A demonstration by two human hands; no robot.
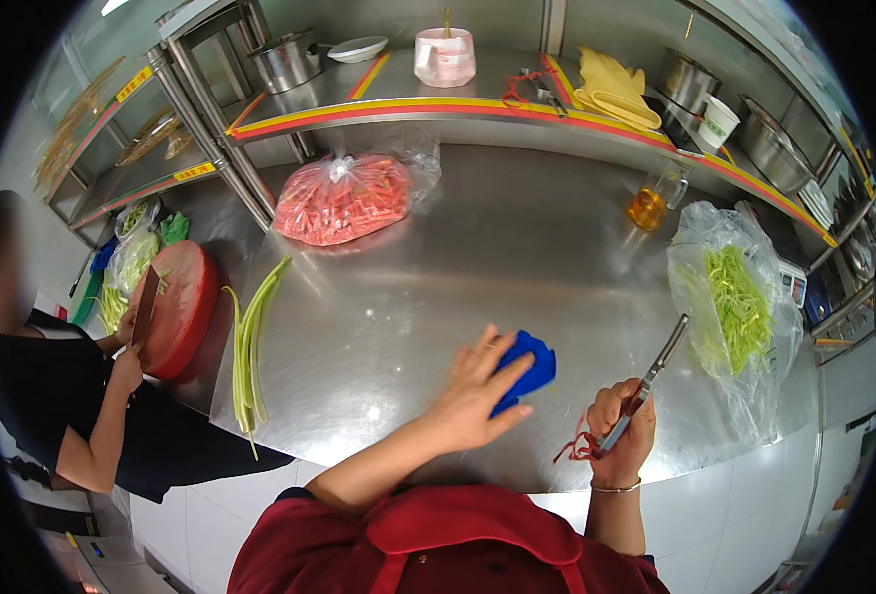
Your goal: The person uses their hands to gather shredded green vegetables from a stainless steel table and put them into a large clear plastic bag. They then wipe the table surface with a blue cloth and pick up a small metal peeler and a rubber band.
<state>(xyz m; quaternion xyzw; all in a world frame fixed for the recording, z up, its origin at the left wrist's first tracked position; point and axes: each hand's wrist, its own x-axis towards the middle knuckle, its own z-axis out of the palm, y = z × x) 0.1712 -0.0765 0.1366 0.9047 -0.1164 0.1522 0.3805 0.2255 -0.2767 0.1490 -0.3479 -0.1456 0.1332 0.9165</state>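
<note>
My left hand [479, 390] lies with spread fingers over a crumpled blue cloth [536, 364] on the stainless steel worktable [438, 289]. Whether the fingers pinch the cloth underneath is hidden. In my right hand [623, 427] is a metal peeler [664, 358], its slotted end pointing up and away from me. A red ribbon [580, 448] hangs from the lower end of its handle. Beyond the right hand sits an open clear plastic bag [679, 275] holding pale green vegetable shreds [739, 308].
Long green stalks [251, 349] lie at left. A tied bag of red pieces [345, 197] and a glass jug of amber liquid [649, 204] stand farther back, under a shelf [386, 93]. At left, another person [74, 386] holds a cleaver [143, 312] over a red round chopping board [193, 312].
</note>
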